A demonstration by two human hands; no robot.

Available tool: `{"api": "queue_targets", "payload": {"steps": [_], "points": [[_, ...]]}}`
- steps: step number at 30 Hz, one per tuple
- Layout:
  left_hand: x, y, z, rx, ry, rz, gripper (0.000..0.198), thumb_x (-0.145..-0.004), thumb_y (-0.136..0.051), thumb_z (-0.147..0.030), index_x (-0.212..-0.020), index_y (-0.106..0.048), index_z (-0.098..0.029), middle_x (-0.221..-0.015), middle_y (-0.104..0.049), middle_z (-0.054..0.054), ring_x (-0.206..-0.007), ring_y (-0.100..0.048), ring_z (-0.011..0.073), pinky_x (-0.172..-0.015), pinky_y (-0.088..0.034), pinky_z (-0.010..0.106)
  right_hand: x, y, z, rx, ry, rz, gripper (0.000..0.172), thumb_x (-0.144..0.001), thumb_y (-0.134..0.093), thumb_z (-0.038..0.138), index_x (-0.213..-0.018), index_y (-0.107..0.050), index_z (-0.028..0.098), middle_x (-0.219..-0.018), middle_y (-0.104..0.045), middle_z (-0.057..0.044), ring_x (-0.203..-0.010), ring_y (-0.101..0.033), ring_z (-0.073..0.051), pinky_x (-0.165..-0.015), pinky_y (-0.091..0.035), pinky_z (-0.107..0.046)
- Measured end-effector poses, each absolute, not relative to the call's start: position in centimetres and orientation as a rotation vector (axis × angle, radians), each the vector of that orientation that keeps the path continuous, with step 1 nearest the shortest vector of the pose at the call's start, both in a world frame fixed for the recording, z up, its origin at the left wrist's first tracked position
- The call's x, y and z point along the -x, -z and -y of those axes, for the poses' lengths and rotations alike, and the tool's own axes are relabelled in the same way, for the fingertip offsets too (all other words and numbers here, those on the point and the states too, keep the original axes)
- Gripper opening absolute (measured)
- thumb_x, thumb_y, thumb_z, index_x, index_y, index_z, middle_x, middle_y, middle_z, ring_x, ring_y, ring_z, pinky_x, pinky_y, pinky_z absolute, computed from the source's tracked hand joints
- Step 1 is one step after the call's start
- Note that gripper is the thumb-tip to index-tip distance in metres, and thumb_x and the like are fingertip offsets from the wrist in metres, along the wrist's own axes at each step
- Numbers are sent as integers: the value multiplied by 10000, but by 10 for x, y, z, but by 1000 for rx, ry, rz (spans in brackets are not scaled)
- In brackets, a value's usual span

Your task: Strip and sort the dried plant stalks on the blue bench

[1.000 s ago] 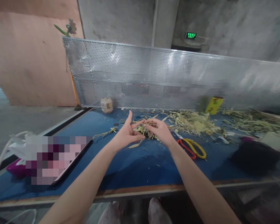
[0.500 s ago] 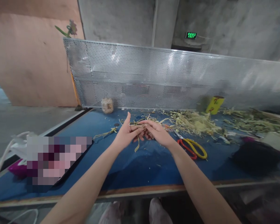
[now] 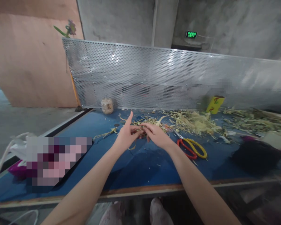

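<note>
Both hands meet over the middle of the blue table (image 3: 140, 168). My left hand (image 3: 126, 134) has its forefinger raised while the other fingers pinch a small bundle of dry straw strips (image 3: 140, 132). My right hand (image 3: 156, 134) curls its fingers onto the same bundle from the right. A loose strip hangs below the hands. Behind them lies a heap of pale straw (image 3: 194, 120).
Scissors with red and yellow handles (image 3: 192, 148) lie just right of my right wrist. A perforated metal screen (image 3: 168, 78) stands along the table's far edge, with a small jar (image 3: 107, 105) and a yellow cup (image 3: 214, 104) before it. A black object (image 3: 255, 157) sits right, a blurred flat item (image 3: 56, 159) left.
The hands have drawn closer together and lowered slightly. The fingers have closed tighter on the straw bundle, and the dangling strip has shifted under them.
</note>
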State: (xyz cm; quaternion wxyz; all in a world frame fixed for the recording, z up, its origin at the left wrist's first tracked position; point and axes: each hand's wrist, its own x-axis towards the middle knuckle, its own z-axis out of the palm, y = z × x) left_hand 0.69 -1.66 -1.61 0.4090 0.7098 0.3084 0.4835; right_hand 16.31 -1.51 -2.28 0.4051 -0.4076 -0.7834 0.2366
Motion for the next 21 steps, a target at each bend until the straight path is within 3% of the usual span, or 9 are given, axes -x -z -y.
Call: {"api": "queue_targets", "payload": {"steps": [6,12,15,18,19,21], "points": [[-7,17,16,-1854,-1148,-881,833,-700,-564,-248,-1347,-46,-169,-739,-638,54,-562,-565,134,-443,-406,213,-170,15,19,1132,-225,1867,106,-750,-526,305,-746,-588,219,-711,-599,-2,-606,-516,-129,-563,-364,-240],[-9,15,17,-1708,-1096,-719,871,-667,-608,-225,-1341,-62,-153,-770,-644,82,-614,-588,159,-413,-408,207,-172,16,14,1119,-434,1622,189,-720,-539,366,-704,-572,181,-610,-565,-13,-454,-471,-107,-432,-361,-232],[-10,13,17,-1612,-1117,-697,951,-617,-653,-180,-1340,-35,-146,-749,-643,68,-588,-587,154,-399,-414,207,-167,13,17,1002,-556,1593,259,-724,-547,324,-950,-538,198,-709,-593,-26,-547,-534,-130,-486,-421,-249],[-9,13,16,-1502,-1227,-665,960,-603,-662,-162,-1332,-38,-124,-708,-638,35,-538,-570,127,-394,-415,202,-163,10,23,854,-634,1691,684,-711,-580,270,-1288,-214,252,-880,-607,-43,-747,-574,-157,-661,-457,-295],[-9,13,15,-1481,-1261,-658,953,-605,-662,-164,-1329,-45,-120,-692,-636,23,-496,-551,106,-395,-414,201,-162,9,25,838,-646,1745,769,-706,-589,258,-1320,-124,257,-896,-608,-44,-795,-572,-163,-711,-450,-311],[-7,13,14,-1476,-1277,-662,933,-611,-661,-170,-1324,-61,-123,-667,-632,4,-422,-503,71,-404,-417,205,-161,9,27,846,-641,1841,799,-707,-588,239,-1334,-94,254,-865,-611,-33,-842,-566,-168,-785,-426,-338]]}}
